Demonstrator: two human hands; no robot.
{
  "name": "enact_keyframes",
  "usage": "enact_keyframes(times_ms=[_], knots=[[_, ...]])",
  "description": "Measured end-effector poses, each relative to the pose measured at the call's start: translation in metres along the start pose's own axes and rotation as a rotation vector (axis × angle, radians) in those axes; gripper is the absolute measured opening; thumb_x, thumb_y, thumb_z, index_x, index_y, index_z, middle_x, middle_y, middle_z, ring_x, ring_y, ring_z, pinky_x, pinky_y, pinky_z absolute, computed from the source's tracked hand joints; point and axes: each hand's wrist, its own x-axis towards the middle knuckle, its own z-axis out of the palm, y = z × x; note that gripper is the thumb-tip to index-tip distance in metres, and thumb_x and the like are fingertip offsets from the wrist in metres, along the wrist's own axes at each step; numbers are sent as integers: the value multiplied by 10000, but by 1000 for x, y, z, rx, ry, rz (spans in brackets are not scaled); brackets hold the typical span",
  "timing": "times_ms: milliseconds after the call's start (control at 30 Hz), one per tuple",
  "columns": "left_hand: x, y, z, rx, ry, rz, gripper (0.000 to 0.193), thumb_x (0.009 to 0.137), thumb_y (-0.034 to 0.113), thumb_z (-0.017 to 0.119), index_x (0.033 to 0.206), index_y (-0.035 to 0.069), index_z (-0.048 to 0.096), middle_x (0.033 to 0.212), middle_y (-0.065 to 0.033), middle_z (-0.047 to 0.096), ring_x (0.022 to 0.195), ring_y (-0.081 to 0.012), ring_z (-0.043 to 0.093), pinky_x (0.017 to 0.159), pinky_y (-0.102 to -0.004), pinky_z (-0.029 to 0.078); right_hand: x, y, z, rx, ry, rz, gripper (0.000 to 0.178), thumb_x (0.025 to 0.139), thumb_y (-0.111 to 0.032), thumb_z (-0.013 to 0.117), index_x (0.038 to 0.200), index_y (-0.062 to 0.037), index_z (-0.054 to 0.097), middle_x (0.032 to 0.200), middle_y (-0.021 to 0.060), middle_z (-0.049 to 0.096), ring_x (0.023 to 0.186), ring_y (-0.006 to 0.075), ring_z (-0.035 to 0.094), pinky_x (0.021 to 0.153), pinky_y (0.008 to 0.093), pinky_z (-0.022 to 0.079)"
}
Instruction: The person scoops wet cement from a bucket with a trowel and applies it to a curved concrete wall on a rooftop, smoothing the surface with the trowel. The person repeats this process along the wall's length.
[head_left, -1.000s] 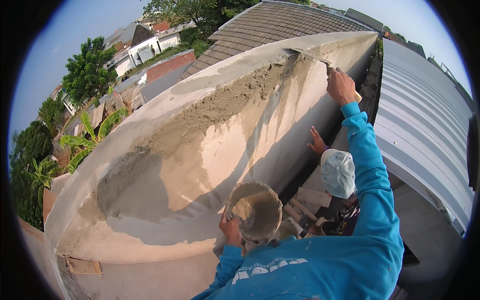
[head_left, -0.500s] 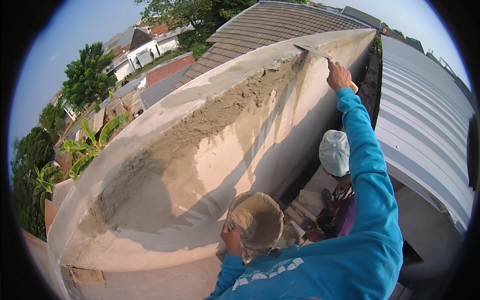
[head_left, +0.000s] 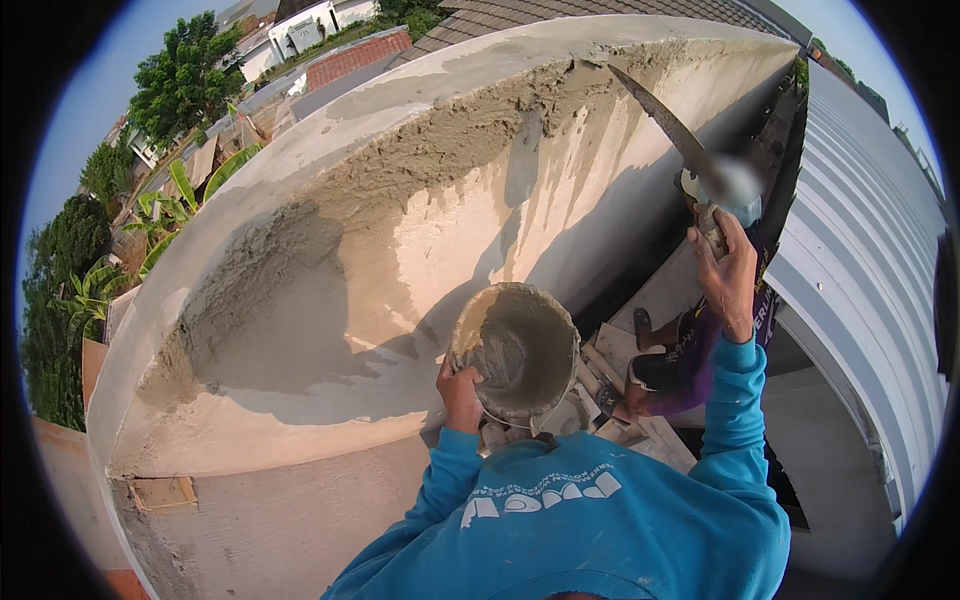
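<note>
Bright, low daylight fell across the scene from the upper left of the frame, and the pale wall (head_left: 330,280) glared at centre. Long soft shadows of an arm and a bucket (head_left: 517,350) lay across that wall in the middle. The fisheye lens bent straight edges strongly toward a black rim at the corners. A blurred patch sat at upper right, beside the trowel (head_left: 665,120), whose blade was slightly smeared.
</note>
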Motion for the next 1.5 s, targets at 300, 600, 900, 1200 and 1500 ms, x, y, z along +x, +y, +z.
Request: enact_keyframes(times_ms=[300, 600, 900, 1200, 1500], knots=[[1, 14, 52, 20, -175, 79, 688, 685, -147, 510, 1356, -17, 589, 1055, 14, 651, 770, -74, 535, 646, -223, 434, -167, 13, 60, -177, -842, 154, 345, 847, -183, 719, 1087, 34, 598, 826, 262, 669, 827, 447, 679, 735, 538, 522], [-20, 26, 61, 122, -312, 155, 692, 694, -138, 508, 1372, -16, 573, 1137, -31, 648, 892, -97, 574, 715, -217, 455, -172, 1, 112, -376, -839, -6, 356, 788, -60, 694, 1118, -3, 574, 1140, 202, 570, 1074, 353, 624, 814, 469, 559], [-5, 4, 90, 195, -451, 138, 685, 688, -112, 511, 1368, -53, 563, 1204, -65, 644, 999, -144, 590, 854, -259, 476, -174, 23, 63, -373, -809, 202, 334, 816, -124, 643, 1123, 2, 604, 1037, 225, 632, 944, 414, 670, 783, 509, 547], [49, -76, 133, 135, -408, -40, 671, 665, -155, 481, 1311, -15, 594, 1098, -75, 659, 962, -214, 642, 829, -310, 530, -273, 34, 30, 232, -547, 820, 568, 858, -276, 691, 1254, 114, 574, 1074, 318, 679, 1013, 429, 677, 894, 466, 522], [89, -124, 177, 130, -466, -144, 577, 676, -155, 528, 1224, 1, 622, 1004, -76, 651, 869, -207, 627, 736, -330, 532, -277, 21, 20, 641, -141, 1054, 595, 930, -290, 708, 1322, 111, 509, 807, 77, 633, 620, 129, 602, 592, 272, 500]])
